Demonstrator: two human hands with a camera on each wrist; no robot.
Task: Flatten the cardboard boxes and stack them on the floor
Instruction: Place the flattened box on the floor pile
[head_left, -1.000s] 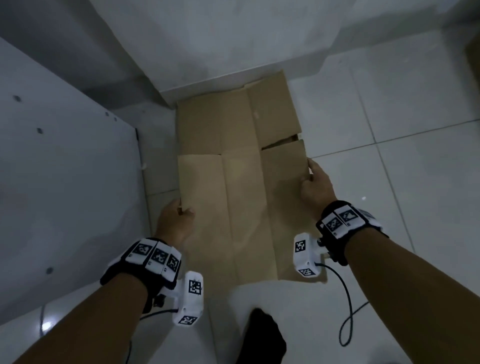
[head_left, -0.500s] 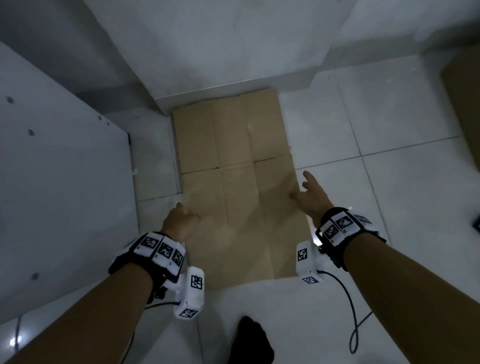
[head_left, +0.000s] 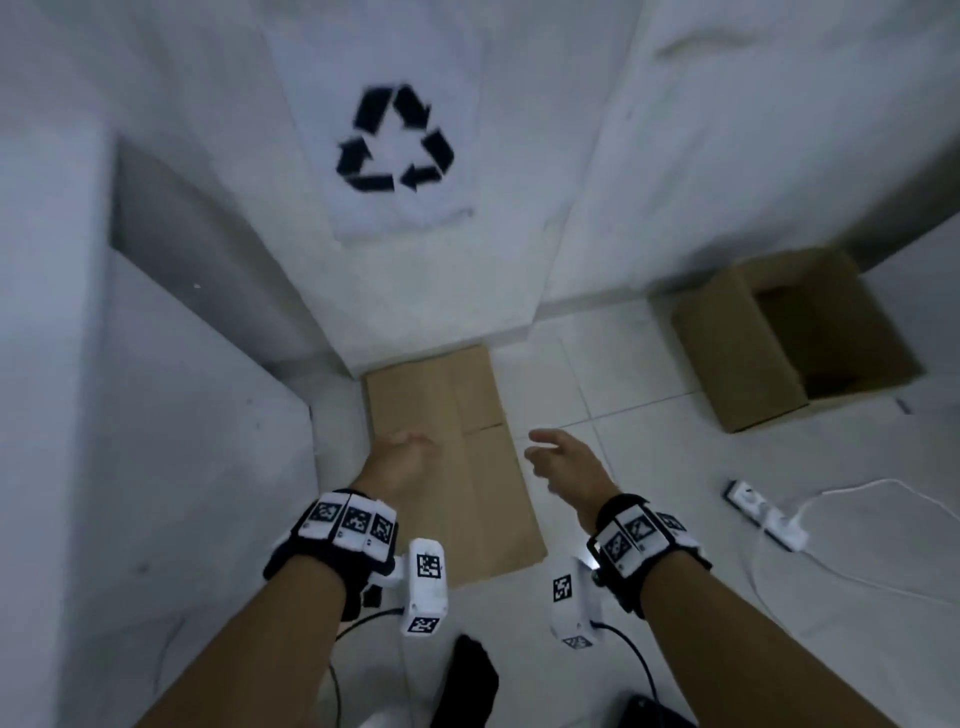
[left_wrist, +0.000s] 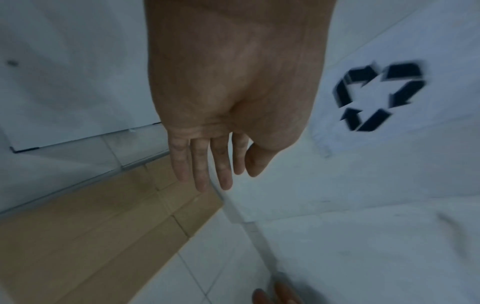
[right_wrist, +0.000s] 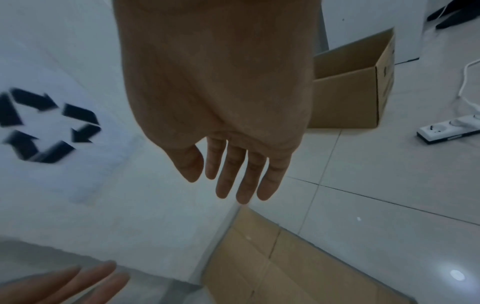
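Note:
A flattened brown cardboard box (head_left: 467, 467) lies on the white tiled floor against the base of the wall, also seen in the wrist views (left_wrist: 91, 236) (right_wrist: 272, 263). An upright cardboard box (head_left: 795, 332) with its top open stands on the floor to the right (right_wrist: 350, 88). My left hand (head_left: 400, 457) hovers above the flat cardboard's left part, fingers straight and empty (left_wrist: 205, 164). My right hand (head_left: 561, 457) hangs above its right edge, fingers straight, holding nothing (right_wrist: 239, 174).
A paper with a black recycling sign (head_left: 395, 140) hangs on the wall above the flat cardboard. A white panel (head_left: 156, 441) stands at the left. A white power strip (head_left: 769, 519) with its cable lies on the floor at the right.
Both hands let go of the flat cardboard and rose off it. The view lifted, so the wall sign and the open box came into sight.

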